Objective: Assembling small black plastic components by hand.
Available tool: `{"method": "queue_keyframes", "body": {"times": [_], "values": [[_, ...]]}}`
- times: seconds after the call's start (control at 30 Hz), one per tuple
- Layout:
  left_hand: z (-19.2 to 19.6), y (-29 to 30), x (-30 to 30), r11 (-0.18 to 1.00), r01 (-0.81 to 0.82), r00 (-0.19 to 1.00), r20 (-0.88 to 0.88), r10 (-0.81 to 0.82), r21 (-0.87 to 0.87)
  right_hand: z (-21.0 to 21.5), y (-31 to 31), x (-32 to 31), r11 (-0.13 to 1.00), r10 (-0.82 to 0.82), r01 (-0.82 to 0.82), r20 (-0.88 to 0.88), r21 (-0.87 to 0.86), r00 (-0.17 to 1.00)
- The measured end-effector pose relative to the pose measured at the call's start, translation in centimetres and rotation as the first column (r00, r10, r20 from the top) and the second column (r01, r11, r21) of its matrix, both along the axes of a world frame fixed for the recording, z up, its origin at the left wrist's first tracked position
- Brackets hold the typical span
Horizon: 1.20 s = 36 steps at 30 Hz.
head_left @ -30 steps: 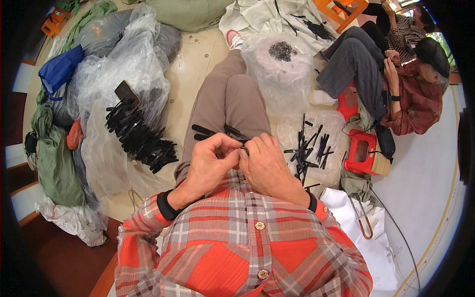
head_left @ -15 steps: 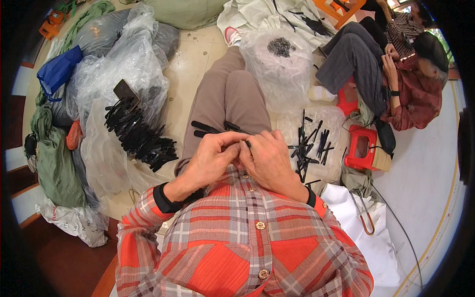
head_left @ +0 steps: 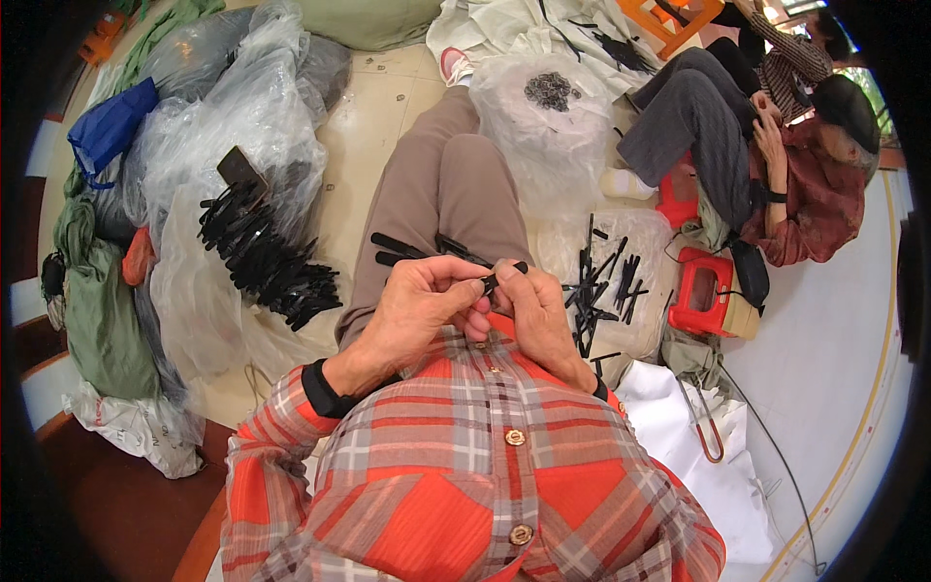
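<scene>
Both hands are together above the lap, fingertips nearly meeting. The left hand (head_left: 427,303) is clamped on a small black piece (head_left: 491,284), pinching it between thumb and fingers. The right hand (head_left: 536,312) grips the same piece from the other side, thumb and forefinger closed on it; a rounded black end shows at the forefinger. The piece is located between the two hands, in front of the plaid shirt (head_left: 427,466). Its exact form is not determinable — the fingers cover most of it.

Black strips (head_left: 396,242) lie over the trousers (head_left: 419,189), just beyond the left hand; whether that hand touches them cannot be told.

To the left, a dense heap of black strips (head_left: 272,262) rests on clear plastic sheeting (head_left: 208,315), a dark flat rectangular object (head_left: 242,171) at its upper end. To the right, loose black strips (head_left: 603,286) lie crosswise on a plastic-covered pad (head_left: 648,233). Beyond it stands a translucent bag (head_left: 543,150) with small dark pieces (head_left: 551,91) on top. A co-worker (head_left: 805,199) sits at the upper right — hands raised near the knees.
</scene>
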<state>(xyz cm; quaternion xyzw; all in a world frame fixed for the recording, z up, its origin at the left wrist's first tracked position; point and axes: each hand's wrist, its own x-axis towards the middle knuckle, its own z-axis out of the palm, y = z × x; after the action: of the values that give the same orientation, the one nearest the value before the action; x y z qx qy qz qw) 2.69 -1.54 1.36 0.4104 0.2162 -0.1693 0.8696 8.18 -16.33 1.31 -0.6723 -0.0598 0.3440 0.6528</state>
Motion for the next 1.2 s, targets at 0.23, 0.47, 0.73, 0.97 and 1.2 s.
{"method": "queue_keyframes", "body": {"times": [0.23,0.47,0.73,0.97,1.2], "values": [[-0.5,0.3,-0.1,1.0,-0.017,1.0,0.002,0.017,-0.014,-0.2,0.1,0.3,0.997,0.081,-0.079,0.13,-0.025,0.988],[-0.8,0.4,-0.2,1.0,-0.004,1.0,0.017,0.004,0.001,0.0,0.2,0.6,0.985,0.143,-0.117,0.218,-0.126,0.965],[-0.8,0.1,-0.3,0.941,-0.065,0.986,0.168,0.009,0.331,1.8,1.6,0.9,0.816,0.577,-0.023,0.813,-0.577,0.085],[-1.7,1.3,-0.5,0.994,-0.098,0.979,0.187,0.086,0.053,2.8,0.4,1.2,0.895,0.445,-0.201,0.763,-0.398,0.468],[-2.0,1.2,-0.7,0.991,-0.113,0.97,0.224,0.095,0.066,1.5,1.2,1.4,0.947,0.32,-0.191,0.688,-0.259,0.651]]}}
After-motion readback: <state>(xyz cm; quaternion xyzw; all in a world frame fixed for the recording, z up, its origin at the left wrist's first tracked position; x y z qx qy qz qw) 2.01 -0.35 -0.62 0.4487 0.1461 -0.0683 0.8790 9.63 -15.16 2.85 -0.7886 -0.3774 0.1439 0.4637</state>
